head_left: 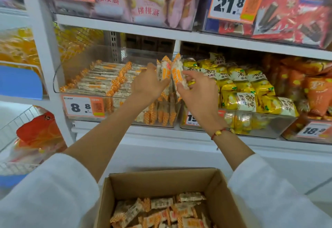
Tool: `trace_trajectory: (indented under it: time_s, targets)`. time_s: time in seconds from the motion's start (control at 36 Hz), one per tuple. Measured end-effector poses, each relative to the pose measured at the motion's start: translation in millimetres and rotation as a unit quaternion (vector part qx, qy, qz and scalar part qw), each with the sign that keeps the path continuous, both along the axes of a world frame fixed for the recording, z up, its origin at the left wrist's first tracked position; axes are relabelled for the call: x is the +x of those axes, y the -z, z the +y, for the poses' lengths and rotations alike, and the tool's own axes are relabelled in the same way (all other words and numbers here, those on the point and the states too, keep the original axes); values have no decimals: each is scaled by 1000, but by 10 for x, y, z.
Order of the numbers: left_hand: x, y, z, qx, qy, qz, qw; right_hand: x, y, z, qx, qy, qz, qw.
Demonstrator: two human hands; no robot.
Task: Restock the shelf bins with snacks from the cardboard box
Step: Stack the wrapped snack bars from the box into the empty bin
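An open cardboard box (161, 175) sits at the bottom centre with several orange-and-white snack bars (161, 209) inside. A clear shelf bin (59, 77) marked 8.8 holds rows of the same bars. My left hand (147, 84) and my right hand (199, 87) are raised over the bin's right end. Together they grip a small bunch of upright snack bars (170, 71), pressed between the two hands.
Right of the bin stand a clear bin of yellow packets (242, 91) and one of orange packets (316, 93). The shelf above carries pink cake packs (143, 3) and red wafer packs (296, 17). A wire rack of bags (36, 134) is at the left.
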State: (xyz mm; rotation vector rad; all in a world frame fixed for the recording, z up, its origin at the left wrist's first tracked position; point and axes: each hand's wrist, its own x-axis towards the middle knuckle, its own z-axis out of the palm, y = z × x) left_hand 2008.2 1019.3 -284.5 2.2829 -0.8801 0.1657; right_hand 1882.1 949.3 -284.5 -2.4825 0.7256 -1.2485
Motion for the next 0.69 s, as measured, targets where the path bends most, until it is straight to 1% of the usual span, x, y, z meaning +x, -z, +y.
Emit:
trace_trajectory:
  time_s: [0.06, 0.14, 0.22, 0.31, 0.36, 0.42, 0.47, 0.53, 0.58, 0.64, 0.69]
  targets:
    - [6, 7, -15, 38, -9, -29, 999, 62, -27, -20, -12, 21, 32, 999]
    - [-25, 12, -21, 112, -9, -59, 992, 119, -40, -6, -49, 57, 103, 992]
    - [-24, 85, 22, 140, 45, -69, 987, 114, -30, 14, -111, 82, 156, 978]
    - [6, 175, 126, 126, 112, -65, 984, 94, 4, 11, -177, 76, 194, 962]
    - [32, 213, 203, 102, 129, -79, 983, 75, 29, 8, -196, 67, 208, 956]
    - [62, 240, 259, 84, 132, -81, 984, 72, 31, 3, -190, 51, 224, 955]
    - [94, 261, 264, 77, 138, -85, 984, 84, -4, 7, -155, 34, 235, 959]
    - [132, 249, 223, 70, 135, -72, 986, 107, -48, 4, -115, 30, 226, 967]
    - [188, 206, 150, 59, 125, -47, 989, 119, -59, -12, -92, 33, 199, 975]
    - [250, 155, 61, 60, 124, -33, 990, 99, -42, -8, -81, 31, 158, 984]
    - [288, 113, -30, 86, 148, -40, 984, 53, -6, 13, -71, 14, 101, 992]
